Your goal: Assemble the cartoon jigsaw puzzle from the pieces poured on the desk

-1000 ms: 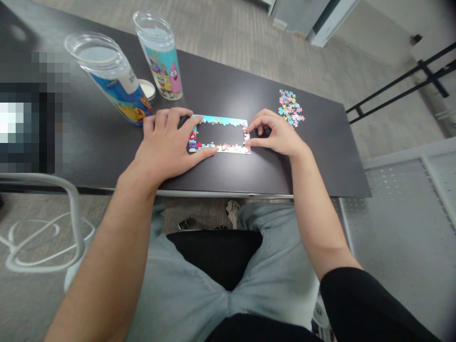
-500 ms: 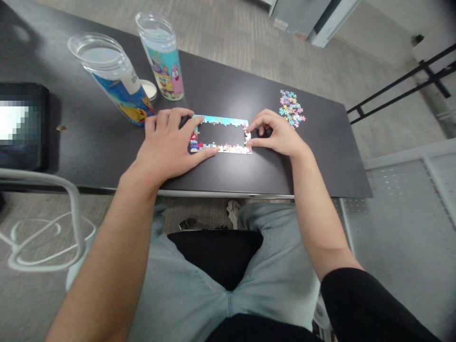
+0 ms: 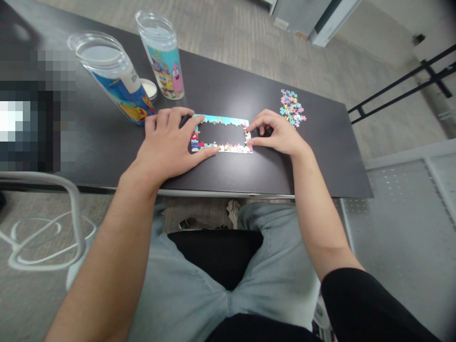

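A joined jigsaw puzzle border (image 3: 228,120) lies flat on the dark table, a rectangular ring with a bare middle. Its top strip is light blue; the bottom and sides are multicoloured. My left hand (image 3: 167,142) rests spread over its left end, with thumb on the bottom strip and forefinger at the top left corner. At the right side, the tips of the thumb and forefinger of my right hand (image 3: 274,133) touch the edge pieces, a small gap between them. The other right fingers curl inward. Loose puzzle pieces (image 3: 292,107) form a pile beyond my right hand.
Two clear-topped printed tubes, a larger blue one (image 3: 117,88) and a smaller one (image 3: 166,66), stand on the table (image 3: 228,175) at back left. A round white lid (image 3: 148,89) sits between them. A blurred-out dark device (image 3: 32,142) lies far left. A white cable (image 3: 76,209) hangs below it.
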`<state>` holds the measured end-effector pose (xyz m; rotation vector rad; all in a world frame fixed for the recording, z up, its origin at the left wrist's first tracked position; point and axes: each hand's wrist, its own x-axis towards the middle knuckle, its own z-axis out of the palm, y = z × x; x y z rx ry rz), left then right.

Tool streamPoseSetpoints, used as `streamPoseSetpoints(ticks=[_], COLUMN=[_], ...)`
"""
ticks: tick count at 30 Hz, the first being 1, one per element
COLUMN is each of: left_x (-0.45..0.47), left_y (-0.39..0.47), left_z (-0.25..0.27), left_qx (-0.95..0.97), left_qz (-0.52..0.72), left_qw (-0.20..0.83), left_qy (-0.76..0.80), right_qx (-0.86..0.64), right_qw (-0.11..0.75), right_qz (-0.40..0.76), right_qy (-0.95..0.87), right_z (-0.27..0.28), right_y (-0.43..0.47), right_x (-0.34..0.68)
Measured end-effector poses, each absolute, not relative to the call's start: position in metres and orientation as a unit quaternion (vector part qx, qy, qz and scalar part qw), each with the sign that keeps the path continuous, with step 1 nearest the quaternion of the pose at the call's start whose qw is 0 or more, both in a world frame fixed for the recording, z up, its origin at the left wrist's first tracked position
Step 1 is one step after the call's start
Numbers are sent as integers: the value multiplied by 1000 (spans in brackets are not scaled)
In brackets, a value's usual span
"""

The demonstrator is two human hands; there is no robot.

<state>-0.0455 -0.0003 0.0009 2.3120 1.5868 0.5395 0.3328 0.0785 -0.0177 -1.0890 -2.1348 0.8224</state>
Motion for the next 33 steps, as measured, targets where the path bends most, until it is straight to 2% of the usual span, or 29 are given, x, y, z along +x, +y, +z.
streamPoseSetpoints(ticks=[5, 12, 33], left_x=[-46, -45, -45], left_y=[0, 0, -1], left_z=[0, 2, 2], left_qx=[801, 800, 800], left_qz=[195, 186, 186], left_qw=[144, 147, 146], left_qy=[548, 552, 552], right_qx=[-416, -448, -455], right_qw=[291, 333, 314], right_qz=[301, 260, 261], right_qy=[-807, -788, -791], right_z=[-17, -27, -33], right_y=[78, 86, 91], right_x=[331, 323, 325])
